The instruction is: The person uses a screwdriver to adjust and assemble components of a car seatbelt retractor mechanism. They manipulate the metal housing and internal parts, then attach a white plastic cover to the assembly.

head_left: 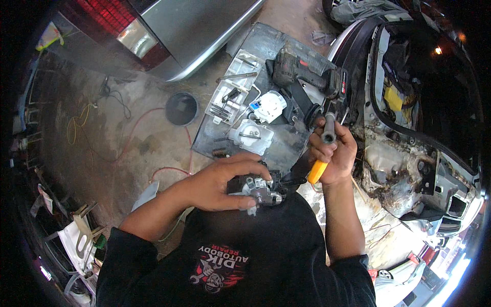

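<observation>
Black fabric of the person's work shirt (pixel 245 256), with a red and white emblem on the chest, fills the lower middle of the view, closest to the lens. Far to the left, on the stained concrete floor (pixel 128 133), lie a yellow cord (pixel 76 123) and a thin red hose (pixel 153 123), and beyond them stands a round black bucket (pixel 181 108) under the silver car's rear corner with its red tail lamp (pixel 120 23).

Next comes the left hand (pixel 217 184), reaching in from the lower left. Its fingers are spread and curled over a small metal and black plastic mechanism (pixel 263 192), probably a door latch or lock actuator, though the detail is too fine to be sure. Thumb below and fingers above, the hand has it gripped just in front of the chest.

Behind that, a grey panel (pixel 279 143) lies flat on the floor as a work surface. On it rest a white parts tray (pixel 232 87), two white plastic housings (pixel 251 135) and a dark cordless impact driver (pixel 307 74).

Further right, the right hand (pixel 335 151) is closed in a full fist around a screwdriver (pixel 322 153) with a yellow handle, its grey end sticking up out of the fist and its shaft angled down toward the mechanism. At the right edge stands a stripped car body (pixel 409 153), with bare, rust-marked metal and loose wiring showing.
</observation>
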`<state>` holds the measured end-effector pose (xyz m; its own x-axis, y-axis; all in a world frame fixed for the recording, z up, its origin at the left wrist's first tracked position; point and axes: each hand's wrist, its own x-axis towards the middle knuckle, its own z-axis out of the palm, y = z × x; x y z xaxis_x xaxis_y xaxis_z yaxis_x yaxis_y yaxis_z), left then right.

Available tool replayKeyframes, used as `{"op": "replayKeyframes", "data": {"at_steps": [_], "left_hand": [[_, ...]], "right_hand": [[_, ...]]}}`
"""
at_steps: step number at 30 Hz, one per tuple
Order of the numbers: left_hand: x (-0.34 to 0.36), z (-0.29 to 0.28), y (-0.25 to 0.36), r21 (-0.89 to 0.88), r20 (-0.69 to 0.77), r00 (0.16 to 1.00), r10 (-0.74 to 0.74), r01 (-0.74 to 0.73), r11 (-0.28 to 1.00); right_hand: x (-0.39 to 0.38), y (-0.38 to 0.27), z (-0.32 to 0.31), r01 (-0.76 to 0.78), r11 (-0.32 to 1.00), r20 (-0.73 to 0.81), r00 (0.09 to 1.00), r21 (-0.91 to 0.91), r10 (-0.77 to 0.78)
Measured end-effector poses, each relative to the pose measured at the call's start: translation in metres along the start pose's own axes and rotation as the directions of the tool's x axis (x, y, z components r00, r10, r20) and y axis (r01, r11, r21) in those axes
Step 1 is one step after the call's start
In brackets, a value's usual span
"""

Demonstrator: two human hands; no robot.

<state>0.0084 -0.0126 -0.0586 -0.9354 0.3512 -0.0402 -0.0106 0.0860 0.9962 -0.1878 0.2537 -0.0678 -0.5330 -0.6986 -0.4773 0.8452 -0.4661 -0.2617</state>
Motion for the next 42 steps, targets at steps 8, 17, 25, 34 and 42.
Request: {"op": "replayKeyframes", "data": {"at_steps": [8, 17, 25, 34, 42], "left_hand": [[-0.003, 0.000, 0.000, -0.040, -0.005, 0.999, -0.046, 0.045, 0.998], [-0.001, -0.001, 0.002, -0.039, 0.011, 0.998, -0.054, 0.054, 0.998], [-0.003, 0.000, 0.005, -0.035, -0.013, 0.999, -0.051, 0.051, 0.998], [-0.005, 0.000, 0.003, -0.010, -0.011, 0.999, -0.034, 0.034, 0.999], [-0.006, 0.004, 0.004, 0.048, 0.006, 0.999, -0.042, 0.042, 0.998]], "right_hand": [[-0.013, 0.016, -0.010, 0.360, 0.063, 0.263, 0.779, -0.931, -0.570], [-0.015, 0.026, -0.005, 0.355, -0.143, 0.378, 0.785, -0.924, -0.491], [-0.011, 0.027, -0.008, 0.359, -0.154, 0.387, 0.784, -0.921, -0.485], [-0.007, 0.027, -0.002, 0.240, -0.116, 0.265, 0.820, -0.964, -0.507], [0.022, 0.022, -0.014, -0.325, -0.065, -0.258, 0.845, -0.944, -0.469]]}}
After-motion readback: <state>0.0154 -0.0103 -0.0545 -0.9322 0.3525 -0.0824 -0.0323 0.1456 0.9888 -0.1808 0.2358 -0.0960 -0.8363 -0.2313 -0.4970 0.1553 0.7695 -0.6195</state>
